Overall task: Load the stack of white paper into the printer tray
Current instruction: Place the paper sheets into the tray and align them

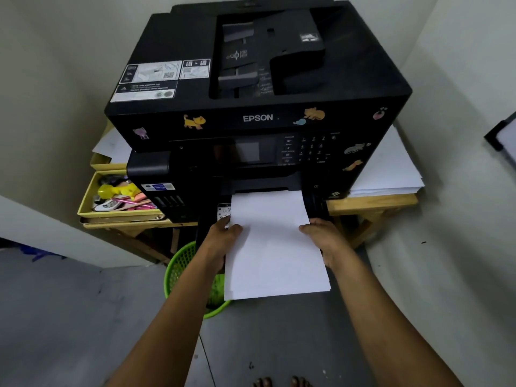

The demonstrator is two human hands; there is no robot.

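Observation:
A black Epson printer (257, 79) stands on a wooden table. Its paper tray (317, 205) is pulled out at the front bottom, mostly hidden under the sheets. The stack of white paper (275, 244) lies lengthwise over the tray, its far edge at the printer's slot and its near end sticking out over the floor. My left hand (223, 236) grips the stack's left edge, thumb on top. On the opposite edge my right hand (324, 236) holds it the same way.
A green mesh bin (181, 266) sits on the floor under the tray's left side. A yellow box of pens and small items (89, 202) is left of the printer. Another pile of white sheets (391, 169) lies on the wooden table (374, 203) to the right. Walls close in on both sides.

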